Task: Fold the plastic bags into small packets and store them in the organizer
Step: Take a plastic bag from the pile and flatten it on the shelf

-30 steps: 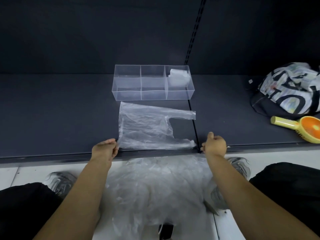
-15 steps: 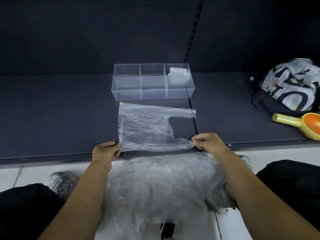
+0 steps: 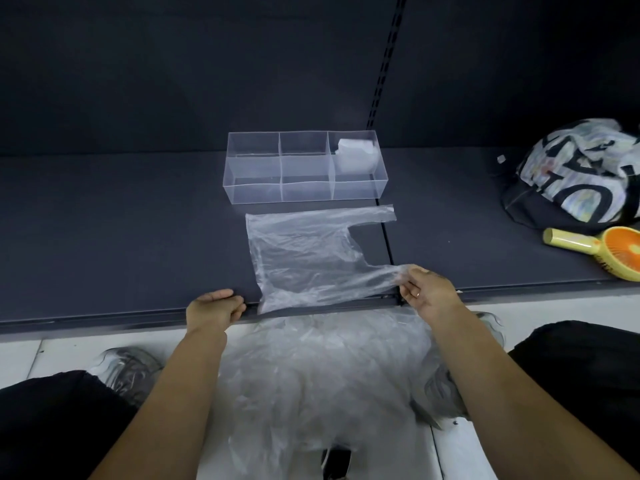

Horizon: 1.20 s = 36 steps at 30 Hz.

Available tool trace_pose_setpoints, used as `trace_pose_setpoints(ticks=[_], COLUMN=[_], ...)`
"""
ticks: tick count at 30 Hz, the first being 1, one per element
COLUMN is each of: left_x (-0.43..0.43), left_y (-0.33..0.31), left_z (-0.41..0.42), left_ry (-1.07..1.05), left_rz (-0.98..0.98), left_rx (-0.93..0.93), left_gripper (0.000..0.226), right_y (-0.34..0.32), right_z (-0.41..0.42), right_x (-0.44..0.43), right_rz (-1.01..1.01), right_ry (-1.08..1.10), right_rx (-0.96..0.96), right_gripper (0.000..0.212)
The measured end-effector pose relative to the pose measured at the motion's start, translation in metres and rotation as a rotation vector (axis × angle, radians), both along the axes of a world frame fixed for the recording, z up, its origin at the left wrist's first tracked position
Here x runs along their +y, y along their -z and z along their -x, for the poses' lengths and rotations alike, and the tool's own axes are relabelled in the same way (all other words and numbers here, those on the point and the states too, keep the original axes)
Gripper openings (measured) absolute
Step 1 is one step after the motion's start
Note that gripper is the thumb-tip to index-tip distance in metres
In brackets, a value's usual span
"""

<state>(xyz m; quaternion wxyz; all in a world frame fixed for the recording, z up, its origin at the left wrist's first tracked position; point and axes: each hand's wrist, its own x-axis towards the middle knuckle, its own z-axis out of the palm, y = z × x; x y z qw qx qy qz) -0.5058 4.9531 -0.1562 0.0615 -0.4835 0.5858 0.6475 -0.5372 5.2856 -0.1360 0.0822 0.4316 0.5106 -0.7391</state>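
Pinch on bag handle (image 3: pixel 379 276) (right hand (image 3: pixel 425 293))

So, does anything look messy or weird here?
Nothing looks broken. The heap of crumpled bags on the floor looks messy. A fan and a printed sack lie on the shelf, off to the right of the folding. The bag lies mostly flat and the organizer sits straight.
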Motion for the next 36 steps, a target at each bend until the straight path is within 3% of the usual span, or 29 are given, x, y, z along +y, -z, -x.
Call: trace_pose_setpoints(ticks=[2, 8, 12, 15, 19, 21, 23, 27, 29, 32, 33, 36], left_x=[0.004, 0.029, 0.042, 0.037, 0.031, 0.031, 0.029, 0.02, 0.021, 0.023, 0.023, 0.017], left_y=[-0.008, -0.028, -0.019, -0.018, -0.019, -0.019, -0.018, -0.017, -0.017, -0.016, -0.018, -0.024], left_z=[-0.001, -0.009, -0.011, -0.008, -0.007, -0.008, -0.009, -0.008, -0.008, -0.009, -0.01, -0.007], left_ry=[0.053, 0.429, 0.208, 0.058, 0.009, 0.012, 0.017, 0.049, 0.072, 0.113, 0.127, 0.169], left_rz=[-0.06, -0.155, -0.166, -0.181, -0.224, -0.234, -0.219, -0.185, -0.189, -0.211, -0.227, -0.273], left_rx=[-0.04, -0.183, -0.071, -0.018, 0.001, 0.0, -0.012, -0.026, -0.027, -0.029, -0.025, -0.012], left_gripper=[0.016, 0.036, 0.018, 0.019, 0.016, 0.016, 0.016, 0.016, 0.016, 0.01, 0.002, 0.018], right_y=[0.001, -0.003, -0.007, -0.013, -0.016, -0.015, -0.015, -0.016, -0.015, -0.011, -0.011, -0.012], right_z=[-0.005, -0.01, -0.011, -0.01, -0.008, -0.007, -0.004, -0.001, -0.001, -0.001, 0.0, -0.002], right_x=[0.001, -0.003, 0.005, 0.014, 0.011, 0.007, 0.007, 0.015, 0.018, 0.015, 0.013, 0.011], right_rz=[-0.034, -0.093, -0.012, 0.196, 0.47, 0.492, 0.301, -0.615, -0.826, -0.803, -0.686, -0.349], right_ry=[-0.026, -0.091, -0.15, -0.151, -0.042, 0.014, -0.055, -0.498, -0.613, -0.593, -0.515, -0.346], right_rx=[0.006, 0.044, 0.003, -0.059, -0.015, 0.007, 0.008, 0.028, 0.061, 0.05, 0.026, -0.073], right_gripper=[0.011, 0.009, 0.015, 0.021, 0.02, 0.02, 0.023, 0.031, 0.03, 0.033, 0.034, 0.044])
